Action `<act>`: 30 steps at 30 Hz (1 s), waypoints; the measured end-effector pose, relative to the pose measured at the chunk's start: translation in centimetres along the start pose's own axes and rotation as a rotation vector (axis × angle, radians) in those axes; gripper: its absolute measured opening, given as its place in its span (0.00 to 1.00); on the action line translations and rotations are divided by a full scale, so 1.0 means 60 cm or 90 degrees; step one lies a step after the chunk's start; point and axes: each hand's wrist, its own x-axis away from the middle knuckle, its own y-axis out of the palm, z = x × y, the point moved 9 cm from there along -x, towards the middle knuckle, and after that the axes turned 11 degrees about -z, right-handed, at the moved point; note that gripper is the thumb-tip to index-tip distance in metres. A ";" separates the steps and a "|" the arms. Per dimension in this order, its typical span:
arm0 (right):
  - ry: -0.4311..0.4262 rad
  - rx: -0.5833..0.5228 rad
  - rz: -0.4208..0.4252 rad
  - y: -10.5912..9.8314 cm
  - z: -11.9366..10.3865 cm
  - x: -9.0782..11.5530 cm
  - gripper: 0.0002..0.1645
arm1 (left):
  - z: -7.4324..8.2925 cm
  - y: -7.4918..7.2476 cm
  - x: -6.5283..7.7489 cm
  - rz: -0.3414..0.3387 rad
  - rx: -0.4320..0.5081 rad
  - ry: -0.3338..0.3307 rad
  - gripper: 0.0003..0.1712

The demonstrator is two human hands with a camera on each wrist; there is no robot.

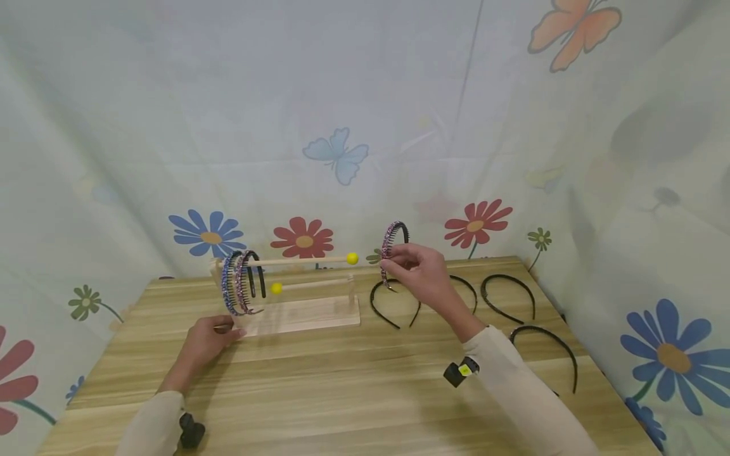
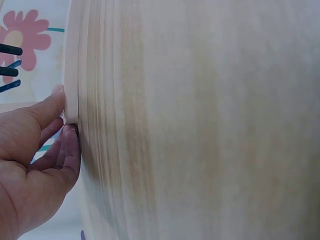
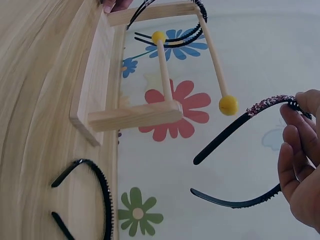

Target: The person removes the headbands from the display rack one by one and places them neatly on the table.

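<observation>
My right hand (image 1: pixel 424 272) pinches a pink glittery headband (image 1: pixel 388 244) with comb teeth between thumb and fingers, raised above the table. In the right wrist view the headband's two black ends (image 3: pixel 220 142) point toward the stand. My left hand (image 1: pixel 208 345) grips the near left corner of the wooden stand's base (image 1: pixel 308 316), thumb on top. From the stand's upper rod (image 1: pixel 308 260), near its left end, hang a blue glittery headband (image 1: pixel 227 285) and a pink one (image 1: pixel 241 285). A yellow ball (image 1: pixel 352 258) tips that rod, just left of the held headband.
Several dark headbands lie on the table (image 1: pixel 342 392) at the right, among them one headband (image 1: pixel 507 310) near the back and one headband (image 1: pixel 564 348) nearer the right edge. The stand's lower rod (image 1: pixel 313 285) ends in another yellow ball (image 1: pixel 276 288). A flowered curtain (image 1: pixel 399 158) hangs behind.
</observation>
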 end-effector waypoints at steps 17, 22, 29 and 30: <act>0.077 0.076 0.020 -0.041 0.050 0.061 0.13 | -0.010 -0.001 -0.002 -0.003 0.000 0.000 0.31; 0.114 0.069 0.021 -0.048 0.068 0.085 0.14 | -0.010 0.002 -0.003 -0.005 0.003 0.003 0.31; 0.159 0.092 0.030 -0.060 0.102 0.122 0.16 | -0.008 0.002 -0.003 -0.006 0.004 0.000 0.31; 0.167 0.091 0.030 -0.061 0.106 0.127 0.17 | -0.008 0.003 -0.004 -0.005 0.004 -0.002 0.31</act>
